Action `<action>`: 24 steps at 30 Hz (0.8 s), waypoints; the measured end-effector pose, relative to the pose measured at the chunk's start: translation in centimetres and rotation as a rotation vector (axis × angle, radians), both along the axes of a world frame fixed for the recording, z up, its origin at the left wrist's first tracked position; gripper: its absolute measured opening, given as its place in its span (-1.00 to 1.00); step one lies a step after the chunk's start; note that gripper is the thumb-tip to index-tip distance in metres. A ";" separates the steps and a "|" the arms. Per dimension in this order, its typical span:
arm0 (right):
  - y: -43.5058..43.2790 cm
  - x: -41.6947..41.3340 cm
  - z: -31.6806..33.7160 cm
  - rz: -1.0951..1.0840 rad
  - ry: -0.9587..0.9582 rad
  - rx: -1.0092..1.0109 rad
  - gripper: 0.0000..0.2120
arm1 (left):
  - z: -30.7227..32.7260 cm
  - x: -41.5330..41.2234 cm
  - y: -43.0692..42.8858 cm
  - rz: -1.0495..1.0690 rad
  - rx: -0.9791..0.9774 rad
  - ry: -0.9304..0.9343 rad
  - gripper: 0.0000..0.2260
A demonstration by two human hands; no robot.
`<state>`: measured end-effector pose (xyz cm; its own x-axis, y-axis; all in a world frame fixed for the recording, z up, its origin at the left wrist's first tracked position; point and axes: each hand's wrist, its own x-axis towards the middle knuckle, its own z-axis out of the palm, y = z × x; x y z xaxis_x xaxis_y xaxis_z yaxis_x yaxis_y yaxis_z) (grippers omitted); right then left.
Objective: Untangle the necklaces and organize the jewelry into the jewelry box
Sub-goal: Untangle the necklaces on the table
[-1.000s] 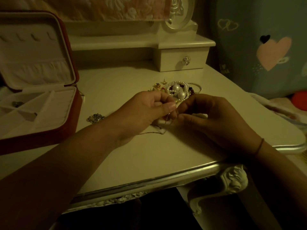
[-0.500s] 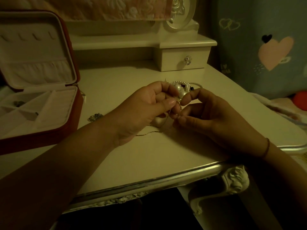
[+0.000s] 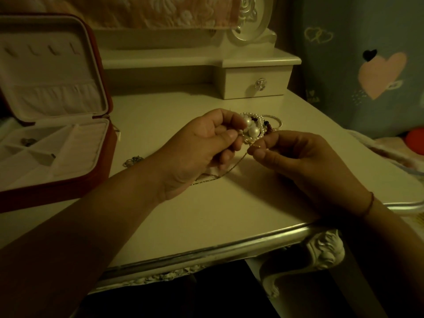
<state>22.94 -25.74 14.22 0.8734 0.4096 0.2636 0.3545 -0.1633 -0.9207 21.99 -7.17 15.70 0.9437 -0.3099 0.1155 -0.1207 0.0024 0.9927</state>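
Observation:
Above the middle of the white dressing table (image 3: 206, 214), my left hand (image 3: 199, 150) and my right hand (image 3: 305, 161) both pinch a thin gold chain necklace (image 3: 231, 167). The chain runs down from my fingertips and trails on the table under my left hand. Just behind my fingers lies a tangled pile of pearl and bead jewelry (image 3: 257, 127). An open red jewelry box (image 3: 57, 182) with pale compartments stands at the left, and a small dark piece (image 3: 28, 141) lies in one compartment. A small silver piece (image 3: 133, 160) rests on the table beside the box.
A small white drawer unit (image 3: 257, 82) with a glass knob stands at the back of the table, under a mirror frame (image 3: 250, 19). The table's silver front edge (image 3: 218, 251) curves around at the right. A heart-patterned blue fabric (image 3: 367, 65) hangs at the right.
Both hands have lifted off the table with the chain. My right hand has drawn slightly to the right, pulling the chain taut from the pile.

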 end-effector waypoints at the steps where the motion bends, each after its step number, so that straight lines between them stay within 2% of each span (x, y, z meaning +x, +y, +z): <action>1: 0.0 0.0 0.0 -0.013 -0.019 0.003 -0.82 | 0.0 0.0 0.0 0.000 0.015 -0.005 -0.80; 7: -0.4 -0.1 0.4 -0.076 0.046 0.190 -0.86 | 0.1 -0.1 0.0 0.008 0.025 0.025 -0.83; 11: -0.7 -0.1 0.1 -0.106 0.077 0.206 -0.87 | 0.1 -0.4 -0.1 0.026 0.152 -0.001 -0.87; 18: -0.6 0.1 -0.1 -0.123 0.087 0.246 -0.82 | 0.3 -0.6 -0.1 0.068 0.237 -0.001 -0.86; 24: -0.7 0.1 -0.1 -0.120 0.095 0.285 -0.77 | 0.3 -0.5 -0.2 0.084 0.177 0.021 -0.93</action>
<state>23.03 -26.42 14.09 0.9372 0.2237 0.2676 0.2584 0.0701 -0.9635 21.50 -7.34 15.99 0.9688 -0.2437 0.0458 -0.0919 -0.1815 0.9791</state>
